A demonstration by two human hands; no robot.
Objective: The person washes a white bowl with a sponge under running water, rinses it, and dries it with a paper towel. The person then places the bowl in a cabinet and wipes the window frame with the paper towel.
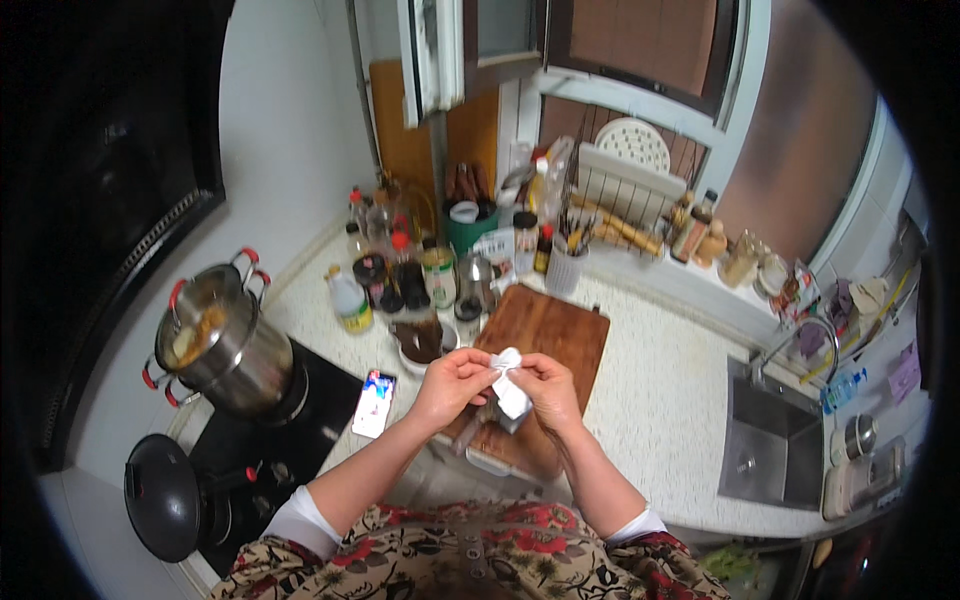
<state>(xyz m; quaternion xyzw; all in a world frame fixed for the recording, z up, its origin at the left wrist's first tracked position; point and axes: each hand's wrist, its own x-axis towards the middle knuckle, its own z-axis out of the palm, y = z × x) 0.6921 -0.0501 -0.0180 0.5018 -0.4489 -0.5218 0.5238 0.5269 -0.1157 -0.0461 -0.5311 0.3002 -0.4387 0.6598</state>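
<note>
My left hand [455, 384] and my right hand [552, 388] meet in front of me, fingertips pinching a small crumpled white piece [513, 397] that looks like tissue or thin cloth. One end of it hangs down between them. Below lies a brown wooden cutting board [540, 324]. On the board, partly hidden by my hands, rests a knife whose handle [471, 433] points towards me on the left. A lit smartphone [373, 405] lies left of my left forearm.
A tall steel pot [247, 367] with red-capped handles and a black wok [165, 495] stand on the black cooktop [330, 409] at left. Bottles and jars [439, 276] crowd behind the board. A steel sink [772, 442] with a faucet [814, 322] is at right. An open window sash [435, 60] hangs above.
</note>
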